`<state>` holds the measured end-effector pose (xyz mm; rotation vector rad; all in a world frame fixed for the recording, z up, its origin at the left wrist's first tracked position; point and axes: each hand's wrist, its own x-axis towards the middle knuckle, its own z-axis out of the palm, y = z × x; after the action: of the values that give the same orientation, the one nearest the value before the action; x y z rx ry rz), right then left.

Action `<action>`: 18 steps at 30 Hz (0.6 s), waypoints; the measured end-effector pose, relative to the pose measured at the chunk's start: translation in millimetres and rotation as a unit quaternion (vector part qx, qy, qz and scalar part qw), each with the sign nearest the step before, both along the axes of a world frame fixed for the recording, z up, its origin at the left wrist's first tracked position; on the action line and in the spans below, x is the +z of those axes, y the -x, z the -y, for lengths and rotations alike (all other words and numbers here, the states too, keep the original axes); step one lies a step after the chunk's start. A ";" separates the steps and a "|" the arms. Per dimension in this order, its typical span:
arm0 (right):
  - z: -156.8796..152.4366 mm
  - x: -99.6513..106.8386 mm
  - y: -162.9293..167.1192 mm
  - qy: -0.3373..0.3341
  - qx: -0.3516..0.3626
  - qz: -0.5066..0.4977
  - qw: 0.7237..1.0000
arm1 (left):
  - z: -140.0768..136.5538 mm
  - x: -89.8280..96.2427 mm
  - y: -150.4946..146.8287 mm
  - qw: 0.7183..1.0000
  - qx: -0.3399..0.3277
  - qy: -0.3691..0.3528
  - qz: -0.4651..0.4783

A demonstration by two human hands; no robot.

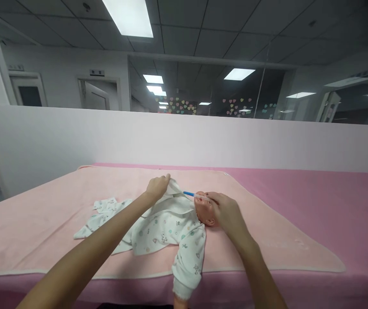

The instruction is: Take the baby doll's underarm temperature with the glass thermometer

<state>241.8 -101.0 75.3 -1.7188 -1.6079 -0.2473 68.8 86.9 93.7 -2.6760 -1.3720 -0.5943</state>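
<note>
A baby doll (206,211) lies on its back, its head to the right, dressed in a white printed baby garment (163,231). My left hand (158,187) is closed on the garment's front edge near the chest and lifts it up. My right hand (227,210) is closed in a pinch around a slim thermometer (188,194), clear with a blue end. It extends left over the doll's face, its blue end near the lifted cloth. One sleeved arm of the doll (188,262) hangs over the front edge. My fingers partly hide the thermometer's near end.
A peach blanket (52,214) lies under the doll on a pink-covered table (332,210). A low white partition (187,139) stands behind it. Farther back are glass windows with heart stickers (182,106) and a doorway (98,95).
</note>
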 end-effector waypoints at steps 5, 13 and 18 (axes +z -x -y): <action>-70.6 13.7 28.4 0.155 -0.021 0.034 0.987 | 11.7 18.5 -7.0 0.994 -0.039 -0.061 -0.086; -141.6 1.0 48.4 0.227 -0.031 0.055 0.972 | 23.5 16.7 -9.0 0.966 -0.124 -0.139 -0.181; -149.9 -5.8 50.5 0.222 -0.034 0.071 0.972 | 27.5 8.7 -6.9 0.978 -0.128 -0.099 -0.132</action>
<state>191.2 48.9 69.5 -2.1358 -1.8099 -0.0437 75.7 59.4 102.5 -2.6668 -0.8611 -0.3538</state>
